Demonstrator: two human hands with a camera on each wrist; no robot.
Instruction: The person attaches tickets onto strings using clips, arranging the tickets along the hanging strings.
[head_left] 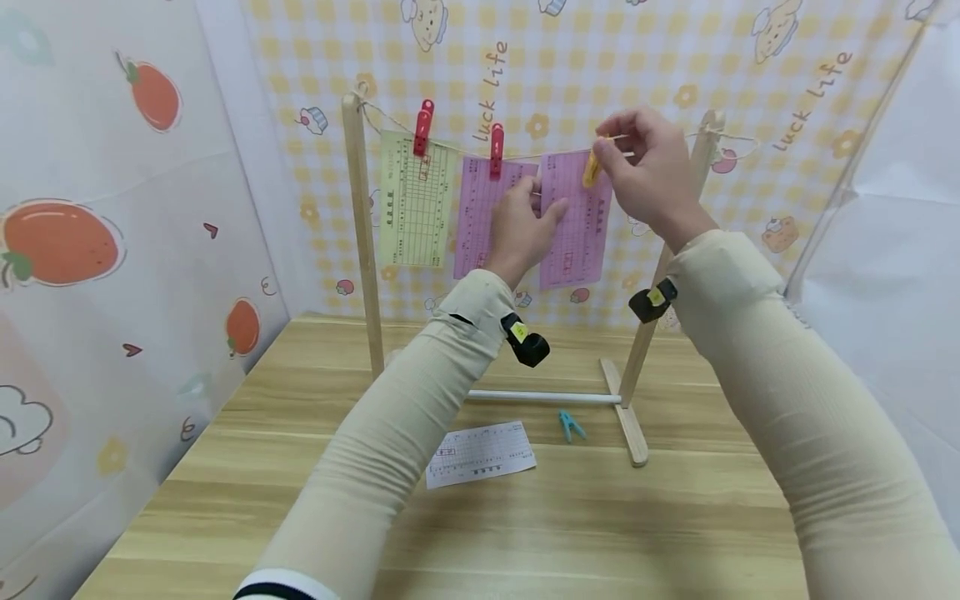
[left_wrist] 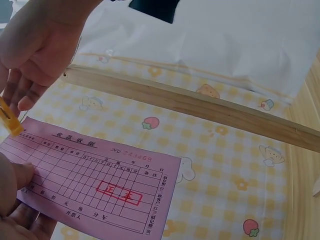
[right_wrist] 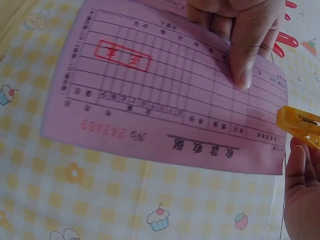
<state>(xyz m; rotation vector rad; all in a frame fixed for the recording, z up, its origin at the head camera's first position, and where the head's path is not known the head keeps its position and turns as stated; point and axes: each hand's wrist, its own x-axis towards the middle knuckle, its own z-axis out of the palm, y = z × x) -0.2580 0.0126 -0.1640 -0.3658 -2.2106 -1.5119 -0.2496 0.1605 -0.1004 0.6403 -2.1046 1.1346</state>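
Observation:
My left hand (head_left: 521, 229) pinches a pink receipt slip (head_left: 573, 242) by its left edge, thumb in front and fingers behind. Up at the string, my right hand (head_left: 651, 171) holds a yellow clothespin (head_left: 592, 169) whose tip overlaps the slip's upper part. The right wrist view shows that clothespin (right_wrist: 301, 125) right at the slip's top edge, with the left thumb (right_wrist: 243, 77) lying flat on the printed face. To the left, a second pink slip (head_left: 474, 221) hangs under a red clothespin (head_left: 496, 152), partly behind my left hand.
A yellow slip (head_left: 412, 225) hangs from another red clothespin (head_left: 423, 127). Two wooden posts (head_left: 362, 242) carry the string, joined low by a white rod (head_left: 547, 397). On the table (head_left: 570, 533) lie a white slip (head_left: 487, 457) and a blue clothespin (head_left: 572, 427).

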